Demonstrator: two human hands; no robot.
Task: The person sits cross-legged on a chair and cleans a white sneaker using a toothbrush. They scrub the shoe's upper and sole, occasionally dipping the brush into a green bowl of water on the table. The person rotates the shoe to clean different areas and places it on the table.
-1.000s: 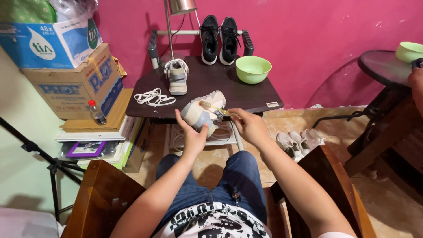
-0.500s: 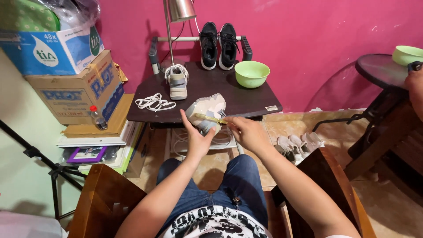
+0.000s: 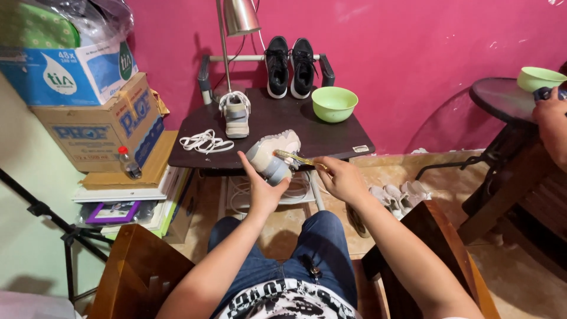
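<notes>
My left hand (image 3: 264,188) holds a pale grey and beige sneaker (image 3: 274,153) tilted on its side above my knees. In my right hand (image 3: 341,178) is a thin yellowish brush (image 3: 293,158), whose tip touches the sneaker's side. The matching sneaker (image 3: 236,114) stands upright on the dark table (image 3: 331,137), beside a loose heap of white laces (image 3: 205,142). A light green bowl (image 3: 334,103) sits at the table's right side.
A black pair of sneakers (image 3: 290,66) leans against the pink wall behind a metal lamp (image 3: 237,19). Cardboard boxes (image 3: 100,118) are stacked at left. Another person's hand (image 3: 554,124) rests at a round table (image 3: 508,100) on the right. Pale shoes (image 3: 397,195) lie on the floor.
The sneaker has been turned and tilted in my left hand, and the brush in my right hand has shifted along its side. The view has dropped slightly.
</notes>
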